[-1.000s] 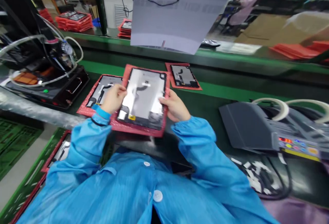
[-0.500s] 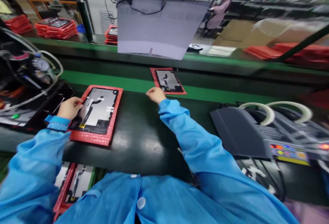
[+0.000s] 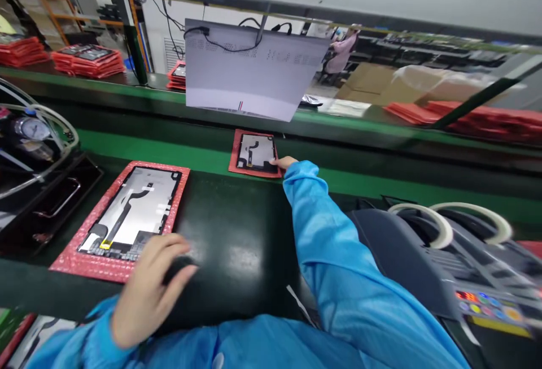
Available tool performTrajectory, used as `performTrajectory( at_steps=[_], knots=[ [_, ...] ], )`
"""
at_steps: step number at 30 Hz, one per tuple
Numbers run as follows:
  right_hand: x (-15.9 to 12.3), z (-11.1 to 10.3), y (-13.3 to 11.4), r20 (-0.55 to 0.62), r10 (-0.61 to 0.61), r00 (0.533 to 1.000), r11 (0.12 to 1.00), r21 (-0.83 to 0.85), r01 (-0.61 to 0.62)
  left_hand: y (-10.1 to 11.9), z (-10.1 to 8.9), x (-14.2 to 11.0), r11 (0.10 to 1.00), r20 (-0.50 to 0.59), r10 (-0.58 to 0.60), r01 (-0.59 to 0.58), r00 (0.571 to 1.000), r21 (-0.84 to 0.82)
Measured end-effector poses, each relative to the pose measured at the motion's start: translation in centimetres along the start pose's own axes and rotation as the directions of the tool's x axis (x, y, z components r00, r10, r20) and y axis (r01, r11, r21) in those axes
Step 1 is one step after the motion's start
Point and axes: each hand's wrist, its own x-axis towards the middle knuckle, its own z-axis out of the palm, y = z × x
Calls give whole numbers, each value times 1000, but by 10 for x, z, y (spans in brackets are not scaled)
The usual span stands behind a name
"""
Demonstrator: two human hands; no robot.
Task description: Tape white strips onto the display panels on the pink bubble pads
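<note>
My right hand (image 3: 285, 163) reaches to the back of the bench and pinches the right edge of a tablet screen panel (image 3: 254, 150), which lies with its silver back up on a red bubble-wrap bag. Nearer, at the left, a second screen panel (image 3: 138, 205) rests on another red bubble-wrap bag (image 3: 71, 259); a black flex cable with a yellow end runs across its back. Over the near right corner of that bag hovers my left hand (image 3: 154, 284), with thumb and fingers apart and nothing in them.
Tape dispensers (image 3: 406, 256) with white tape rolls stand at the right. A machine with a pressure gauge (image 3: 34, 129) is at the left. Red-bagged stacks (image 3: 87, 59) line the shelf beyond the hanging grey monitor (image 3: 254, 75). A co-worker (image 3: 341, 52) is far back.
My left hand has let go of the near panel's left side and moved right and toward me. My right hand has moved onto the right edge of the far panel.
</note>
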Motion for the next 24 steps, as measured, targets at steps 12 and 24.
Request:
performTrajectory(
  at_steps=[12, 24],
  knots=[
    [-234, -36, 48, 92, 271, 958, 861, 423, -283, -26, 118, 11, 501, 425, -507, 658, 750, -563],
    [-322, -79, 103, -440, 93, 893, 987, -75, -139, -16, 90, -27, 958, 495, -202, 65, 845, 281]
  ],
)
